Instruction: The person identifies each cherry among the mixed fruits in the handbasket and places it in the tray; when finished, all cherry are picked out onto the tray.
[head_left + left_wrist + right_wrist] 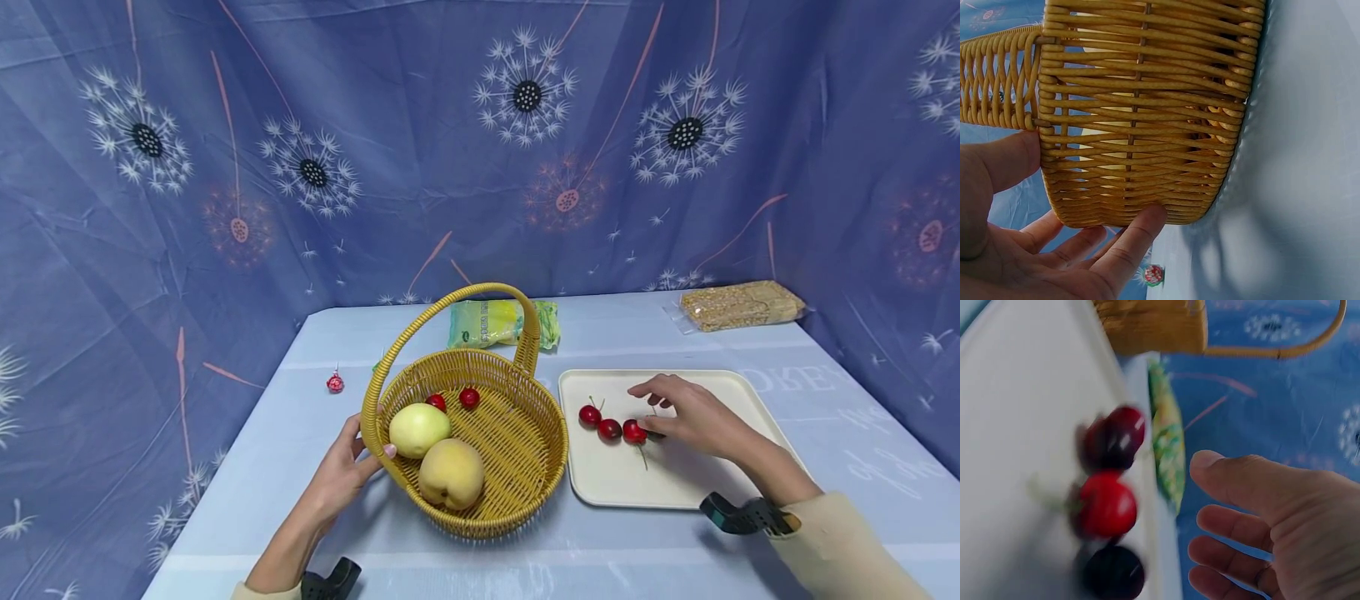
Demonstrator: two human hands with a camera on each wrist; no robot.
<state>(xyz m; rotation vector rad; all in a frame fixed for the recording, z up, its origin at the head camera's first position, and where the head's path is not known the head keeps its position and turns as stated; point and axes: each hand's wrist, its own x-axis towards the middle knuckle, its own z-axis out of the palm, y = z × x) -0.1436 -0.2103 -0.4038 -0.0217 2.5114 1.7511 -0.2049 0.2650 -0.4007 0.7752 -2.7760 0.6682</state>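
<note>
Beige sleeves and black wrist straps are seen nearest, low in the head view. Just beyond, a yellow wicker basket is gripped at its left side by the left hand, thumb and fingers clamped on the wall beside the handle's foot. Inside, a peach is set nearest, with a pale green apple just behind it; two red cherries are lodged farther back. To the right, just beside the basket, a cream tray is laid flat, with four dark red cherries strung in a row on it. Over their right end the right hand is held, its thumb and fingers parted. Farther off, a small red ball is seen at left, while a green packet behind the basket is partly hidden by the handle. At far right, a brown packet is placed. The pale blue table is backed by a dandelion-printed blue curtain.
</note>
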